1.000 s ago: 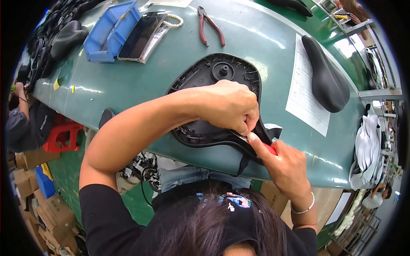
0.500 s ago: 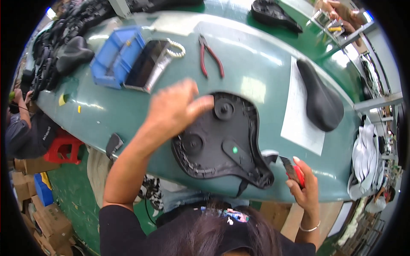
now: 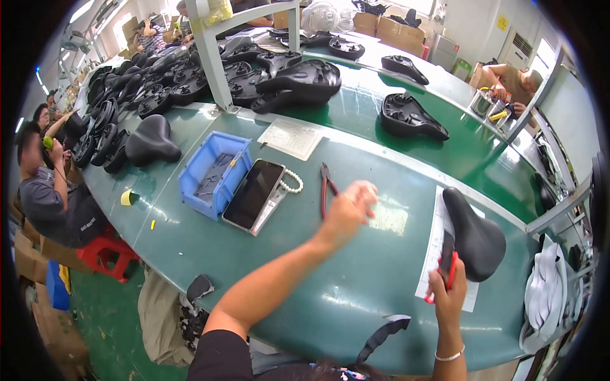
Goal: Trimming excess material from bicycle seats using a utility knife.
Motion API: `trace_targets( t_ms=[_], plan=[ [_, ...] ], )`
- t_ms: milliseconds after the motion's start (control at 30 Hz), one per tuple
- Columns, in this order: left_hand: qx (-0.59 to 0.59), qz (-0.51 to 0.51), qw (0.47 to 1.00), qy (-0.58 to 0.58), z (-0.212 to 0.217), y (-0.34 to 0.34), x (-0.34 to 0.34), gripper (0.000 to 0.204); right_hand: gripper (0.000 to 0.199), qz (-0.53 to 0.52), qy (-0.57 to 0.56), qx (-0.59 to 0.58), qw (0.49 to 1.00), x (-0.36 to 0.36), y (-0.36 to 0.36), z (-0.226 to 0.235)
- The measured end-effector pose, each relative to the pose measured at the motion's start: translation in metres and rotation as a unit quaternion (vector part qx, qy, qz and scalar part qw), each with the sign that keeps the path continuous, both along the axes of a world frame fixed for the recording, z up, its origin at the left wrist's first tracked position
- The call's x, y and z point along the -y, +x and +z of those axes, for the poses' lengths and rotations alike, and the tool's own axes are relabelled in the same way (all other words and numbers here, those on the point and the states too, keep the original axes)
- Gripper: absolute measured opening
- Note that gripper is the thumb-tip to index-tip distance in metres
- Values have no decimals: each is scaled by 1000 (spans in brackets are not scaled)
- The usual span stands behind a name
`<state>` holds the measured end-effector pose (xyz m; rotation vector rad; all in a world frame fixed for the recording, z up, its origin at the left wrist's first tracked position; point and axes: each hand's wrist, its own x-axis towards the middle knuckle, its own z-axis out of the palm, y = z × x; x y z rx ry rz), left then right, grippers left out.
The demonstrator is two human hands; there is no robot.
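Observation:
My left hand (image 3: pixel 351 213) reaches over the table beside the red-handled pliers (image 3: pixel 325 190), partly covering their handles. Its fingers are stretched out, a little blurred, and hold nothing. In my right hand (image 3: pixel 449 292) is a red utility knife (image 3: pixel 448 263) with a dark blade pointing away from me. Just beyond it a black bicycle saddle (image 3: pixel 478 238) lies smooth side up, on a printed paper sheet (image 3: pixel 469 300). Near the table's front edge lies a curved black strip (image 3: pixel 384 335). Another saddle (image 3: pixel 305 82), underside up, lies across the table by the pile.
A blue bin (image 3: pixel 216 171) and a phone (image 3: pixel 255 190) with a beaded loop are left of the pliers. Many saddles (image 3: pixel 171 79) crowd the far left around a white post (image 3: pixel 213 57). White pieces (image 3: pixel 545 295) hang at right. Co-workers sit left (image 3: pixel 54 184) and far right (image 3: pixel 508 82).
The upturned saddle in front of me is gone from that spot. My left hand has moved forward and right; my right hand with the knife is farther forward. The view has tilted up.

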<state>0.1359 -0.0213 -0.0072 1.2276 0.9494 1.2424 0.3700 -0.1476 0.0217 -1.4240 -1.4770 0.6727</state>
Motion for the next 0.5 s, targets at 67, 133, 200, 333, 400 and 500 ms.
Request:
trace_targets(
  t_ms=[67, 133, 200, 333, 400, 500],
  plan=[
    [-116, 19, 990, 83, -25, 21, 7, 17, 34, -3, -40, -73, 997, -42, -17, 8],
    [-200, 26, 965, 168, -47, 22, 11, 15, 30, 35, -65, -112, 991, -93, -34, 16],
    [-273, 23, 930, 247, -50, 21, 13, 14, 33, 62, -70, -172, 981, -156, -44, 10],
    [-245, -32, 952, 183, -39, 25, 9, 13, 58, 38, -87, -211, 973, -286, -39, -27],
    [-243, -23, 950, 196, -41, 25, 7, 12, 38, 22, -56, -237, 970, -330, -52, -40],
    [-228, -33, 952, 202, -39, 29, 7, 12, 36, -33, -37, -215, 975, -368, -68, -52]
  ],
)
